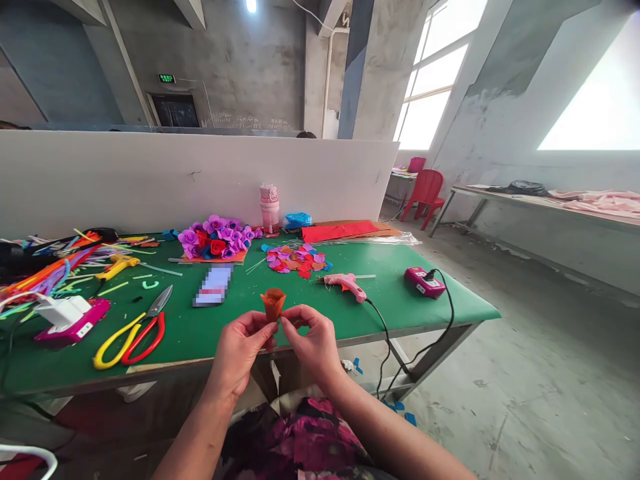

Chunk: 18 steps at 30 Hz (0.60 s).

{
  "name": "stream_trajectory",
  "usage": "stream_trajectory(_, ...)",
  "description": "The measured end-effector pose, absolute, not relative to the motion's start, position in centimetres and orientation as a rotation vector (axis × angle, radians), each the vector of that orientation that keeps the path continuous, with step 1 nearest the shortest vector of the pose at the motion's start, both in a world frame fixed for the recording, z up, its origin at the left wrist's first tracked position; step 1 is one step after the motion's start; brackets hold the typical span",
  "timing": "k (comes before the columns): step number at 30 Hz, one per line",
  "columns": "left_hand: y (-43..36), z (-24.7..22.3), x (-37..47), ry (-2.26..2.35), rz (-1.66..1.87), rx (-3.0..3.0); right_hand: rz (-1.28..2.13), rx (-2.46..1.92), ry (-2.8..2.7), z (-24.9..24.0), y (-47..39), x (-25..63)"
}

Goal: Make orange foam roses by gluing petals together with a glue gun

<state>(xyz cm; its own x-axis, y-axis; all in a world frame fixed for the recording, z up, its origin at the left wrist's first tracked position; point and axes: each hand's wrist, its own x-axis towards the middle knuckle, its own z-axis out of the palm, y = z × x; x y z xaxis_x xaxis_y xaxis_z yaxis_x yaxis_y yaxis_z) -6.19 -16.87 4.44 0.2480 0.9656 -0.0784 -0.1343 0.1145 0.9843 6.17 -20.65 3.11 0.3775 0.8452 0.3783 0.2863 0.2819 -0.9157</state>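
Note:
Between my two hands, just over the front edge of the green table, stands a small orange-brown paper flower, cup-shaped with its opening upward. My left hand pinches its base from the left. The fingers of my right hand close on the same base from the right; my fingertips hide the lowest part. Beyond the hands lies a pile of cut petals in red, purple, orange and blue. A pink glue gun rests to the right of the petals, its black cord hanging off the table.
Scissors, a phone and a yellow glue gun lie left. Finished flowers, a pink bottle and red sheets stand or lie along the back. A power strip sits right; a white partition rises behind.

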Motion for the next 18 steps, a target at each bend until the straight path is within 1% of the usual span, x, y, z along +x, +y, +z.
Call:
stream_trajectory(4, -16.8, 4.3, -6.1, 0.953, 1.050, 1.153, 0.396, -1.274, -1.285, 3.6, -21.2, 6.2)
stream_trajectory(6, -16.8, 4.3, -6.2, 0.961, 1.056, 1.133, 0.402, -1.240, -1.287, 3.8, -21.3, 6.4)
stream_trajectory(8, -16.8, 4.3, -6.2, 0.968, 1.046, 1.101, 0.538, -1.176, -1.184, 3.9, -21.1, 6.7)
stream_trajectory(13, -17.1, 4.5, -6.2, 0.931, 0.995, 1.073, 1.156, -0.904, -0.798, 3.4, -19.8, 7.1)
stream_trajectory(15, -17.2, 4.4, -6.1, 0.910, 0.976, 1.087, 1.256, -0.826, -0.770, 3.2, -19.5, 7.0)
stream_trajectory(18, -17.1, 4.2, -6.1, 0.906, 0.982, 1.140, 1.243, -0.794, -0.802, 3.1, -19.5, 6.8)
